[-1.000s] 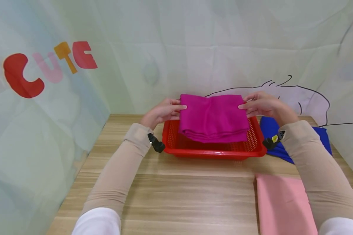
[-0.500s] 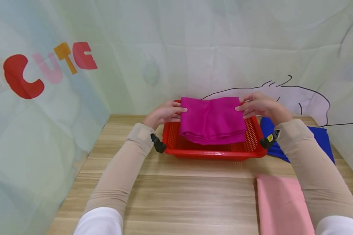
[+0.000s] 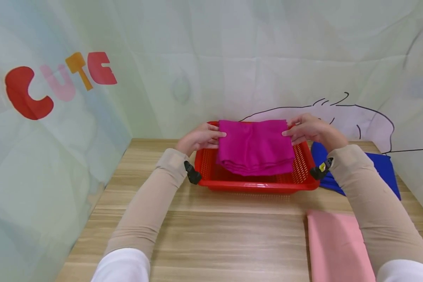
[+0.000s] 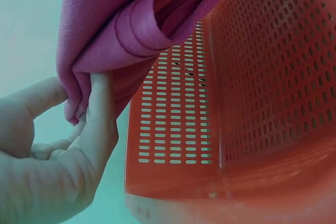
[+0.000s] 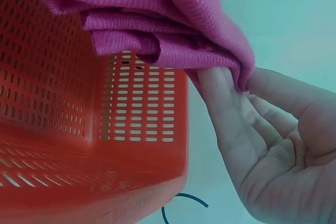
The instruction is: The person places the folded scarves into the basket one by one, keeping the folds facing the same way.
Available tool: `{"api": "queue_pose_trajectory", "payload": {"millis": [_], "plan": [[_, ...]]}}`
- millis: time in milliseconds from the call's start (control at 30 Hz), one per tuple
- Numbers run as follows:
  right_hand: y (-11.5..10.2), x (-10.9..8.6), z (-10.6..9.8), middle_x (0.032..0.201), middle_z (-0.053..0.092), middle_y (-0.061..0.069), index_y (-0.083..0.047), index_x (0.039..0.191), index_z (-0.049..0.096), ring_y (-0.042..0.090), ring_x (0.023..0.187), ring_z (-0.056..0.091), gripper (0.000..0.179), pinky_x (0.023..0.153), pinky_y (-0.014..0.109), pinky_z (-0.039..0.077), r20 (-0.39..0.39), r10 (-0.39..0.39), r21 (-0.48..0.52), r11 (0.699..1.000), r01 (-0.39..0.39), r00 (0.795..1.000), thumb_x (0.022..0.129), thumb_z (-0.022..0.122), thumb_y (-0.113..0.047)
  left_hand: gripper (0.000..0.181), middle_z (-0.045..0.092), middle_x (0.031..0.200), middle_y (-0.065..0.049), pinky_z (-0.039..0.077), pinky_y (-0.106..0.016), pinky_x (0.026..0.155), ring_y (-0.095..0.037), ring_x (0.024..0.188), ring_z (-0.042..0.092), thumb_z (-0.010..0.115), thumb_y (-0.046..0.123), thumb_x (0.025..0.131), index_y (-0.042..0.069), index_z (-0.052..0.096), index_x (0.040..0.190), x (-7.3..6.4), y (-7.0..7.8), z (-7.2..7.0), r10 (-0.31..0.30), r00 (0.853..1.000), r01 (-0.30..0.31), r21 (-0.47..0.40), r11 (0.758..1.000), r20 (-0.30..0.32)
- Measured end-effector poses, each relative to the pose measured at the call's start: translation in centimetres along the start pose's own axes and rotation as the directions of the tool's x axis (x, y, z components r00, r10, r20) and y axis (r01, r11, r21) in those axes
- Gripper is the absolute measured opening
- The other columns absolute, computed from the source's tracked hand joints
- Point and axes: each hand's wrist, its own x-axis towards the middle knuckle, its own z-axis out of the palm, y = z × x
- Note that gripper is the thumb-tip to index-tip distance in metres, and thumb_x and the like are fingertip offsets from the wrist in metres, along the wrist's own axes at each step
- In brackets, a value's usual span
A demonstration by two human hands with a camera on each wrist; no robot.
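Note:
A folded magenta cloth (image 3: 255, 145) hangs between my two hands over the red plastic basket (image 3: 253, 186). On its left edge my left hand (image 3: 201, 138) pinches the layers, thumb on the near face. My right hand (image 3: 309, 129) grips the opposite edge in the same way. Both wrist views show the cloth (image 4: 121, 35) folded in several layers, its lower folds drooping toward the perforated basket (image 5: 142, 156). Fingers and thumb close on the cloth from either side. How far the cloth's back reaches into the basket is hidden.
Right of the basket lies a blue cloth (image 3: 384, 168), partly behind my right forearm. A folded pink cloth (image 3: 338, 243) rests at the front right of the wooden table (image 3: 232, 235). A printed fabric backdrop (image 3: 225, 70) rises behind and to the left.
Both hands have lowered the magenta cloth slightly toward the basket. The right hand has shifted a little left, and the left hand slightly right. Basket and other cloths stay put.

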Motion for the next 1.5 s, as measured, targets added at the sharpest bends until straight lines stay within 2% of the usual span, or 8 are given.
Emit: {"api": "queue_pose_trajectory", "payload": {"millis": [133, 300, 567, 767, 967, 1200, 1333, 1500], "plan": [[0.1, 0.0, 0.1, 0.073, 0.06, 0.006, -0.004, 0.095, 0.059, 0.016, 0.059, 0.06, 0.011, 0.068, 0.031, 0.061, -0.013, 0.01, -0.018, 1.0, -0.01, 1.0, 0.095, 0.069, -0.009, 0.064, 0.059, 0.122, -0.02, 0.052, -0.043, 0.097, -0.029, 0.103, 0.064, 0.063, 0.015, 0.099, -0.002, 0.032, 0.152, 0.0, -0.1, 0.1, -0.014, 1.0, 0.014, 0.018, 1.0, 0.001], [0.2, 0.2, 0.4, 0.073, 0.057, 0.006, 0.001, 0.106, 0.053, 0.015, 0.058, 0.058, 0.022, 0.068, 0.031, 0.061, -0.021, 0.02, -0.055, 0.998, -0.021, 1.0, 0.095, 0.069, -0.01, 0.07, 0.056, 0.131, -0.023, 0.051, -0.044, 0.098, -0.033, 0.113, 0.061, 0.063, 0.015, 0.099, -0.003, 0.024, 0.155, 0.2, -0.3, 0.1, -0.025, 1.0, 0.025, 0.02, 0.999, 0.006], [0.2, 0.5, 0.5, 0.068, 0.058, 0.006, -0.003, 0.097, 0.052, 0.016, 0.057, 0.062, 0.017, 0.067, 0.032, 0.061, -0.008, 0.048, -0.043, 0.998, -0.048, 0.999, 0.095, 0.068, -0.008, 0.068, 0.056, 0.131, -0.023, 0.052, -0.044, 0.097, -0.034, 0.113, 0.061, 0.063, 0.014, 0.099, -0.004, 0.027, 0.154, 0.4, -0.4, 0.2, -0.033, 0.999, 0.033, 0.039, 0.999, 0.004], [0.5, 0.8, 0.5, 0.069, 0.059, 0.006, 0.0, 0.102, 0.049, 0.017, 0.058, 0.063, 0.022, 0.067, 0.032, 0.061, 0.007, 0.061, -0.072, 0.996, -0.06, 0.998, 0.095, 0.068, -0.008, 0.07, 0.054, 0.136, -0.024, 0.049, -0.046, 0.099, -0.037, 0.121, 0.058, 0.063, 0.014, 0.099, -0.003, 0.024, 0.155, 0.6, -0.4, 0.4, -0.04, 0.999, 0.04, 0.039, 0.998, 0.013], [0.8, 1.1, 0.5, 0.071, 0.061, 0.006, 0.001, 0.104, 0.046, 0.018, 0.061, 0.065, 0.026, 0.069, 0.034, 0.061, 0.01, 0.085, -0.082, 0.993, -0.084, 0.996, 0.095, 0.068, -0.008, 0.067, 0.057, 0.132, -0.024, 0.052, -0.045, 0.096, -0.036, 0.117, 0.06, 0.065, 0.013, 0.098, -0.002, 0.029, 0.153, 1.1, -0.5, 0.5, -0.054, 0.999, 0.054, 0.033, 0.998, 0.001], [0.8, 1.1, 0.4, 0.076, 0.065, 0.006, 0.002, 0.106, 0.046, 0.019, 0.066, 0.068, 0.026, 0.071, 0.035, 0.061, 0.007, 0.09, -0.085, 0.992, -0.089, 0.996, 0.096, 0.067, -0.008, 0.063, 0.06, 0.128, -0.023, 0.053, -0.044, 0.095, -0.034, 0.111, 0.063, 0.065, 0.016, 0.098, -0.003, 0.036, 0.15, 1.3, -0.3, 0.9, -0.066, 0.998, 0.066, 0.064, 0.996, 0.008], [0.9, 1.0, 0.4, 0.075, 0.064, 0.006, 0.005, 0.113, 0.045, 0.018, 0.065, 0.068, 0.031, 0.07, 0.034, 0.061, 0.013, 0.08, -0.104, 0.991, -0.078, 0.997, 0.096, 0.067, -0.008, 0.064, 0.06, 0.128, -0.024, 0.051, -0.045, 0.097, -0.034, 0.11, 0.063, 0.065, 0.015, 0.098, -0.003, 0.034, 0.151, 1.3, -0.2, 1.1, -0.069, 0.998, 0.069, 0.06, 0.996, 0.006], [1.1, 1.1, 0.3, 0.07, 0.06, 0.006, 0.002, 0.107, 0.045, 0.017, 0.062, 0.066, 0.028, 0.069, 0.033, 0.061, 0.013, 0.073, -0.118, 0.991, -0.071, 0.997, 0.095, 0.068, -0.008, 0.066, 0.058, 0.13, -0.023, 0.05, -0.046, 0.099, -0.034, 0.109, 0.063, 0.065, 0.015, 0.097, -0.003, 0.032, 0.152, 1.5, -0.1, 1.4, -0.089, 0.996, 0.089, 0.056, 0.994, -0.01]]}}
